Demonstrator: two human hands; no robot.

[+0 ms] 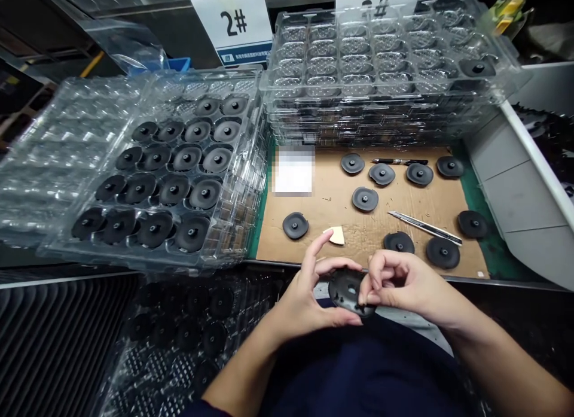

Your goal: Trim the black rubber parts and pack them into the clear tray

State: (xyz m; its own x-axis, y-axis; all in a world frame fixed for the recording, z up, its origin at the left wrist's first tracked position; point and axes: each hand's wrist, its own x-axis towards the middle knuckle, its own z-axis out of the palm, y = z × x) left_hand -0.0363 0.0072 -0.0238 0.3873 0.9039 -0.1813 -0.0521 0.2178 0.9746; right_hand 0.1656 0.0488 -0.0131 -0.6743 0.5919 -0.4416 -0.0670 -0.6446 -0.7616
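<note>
Filled tray [147, 183] left, discs [365, 198] on cardboard [323, 216], stacked trays [381, 88] behind

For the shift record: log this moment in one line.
left hand: holds black disc | right hand: fingers pinch its rim | cardboard mat: loose discs, knife, pen

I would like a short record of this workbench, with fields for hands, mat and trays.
Hands: left hand and right hand both grip one black disc.
Mat: cardboard mat carries loose discs, a knife and a pen.
Left side: clear tray with stored discs in many pockets.
Back: stack of trays; sign reading 2# beside it.
</note>
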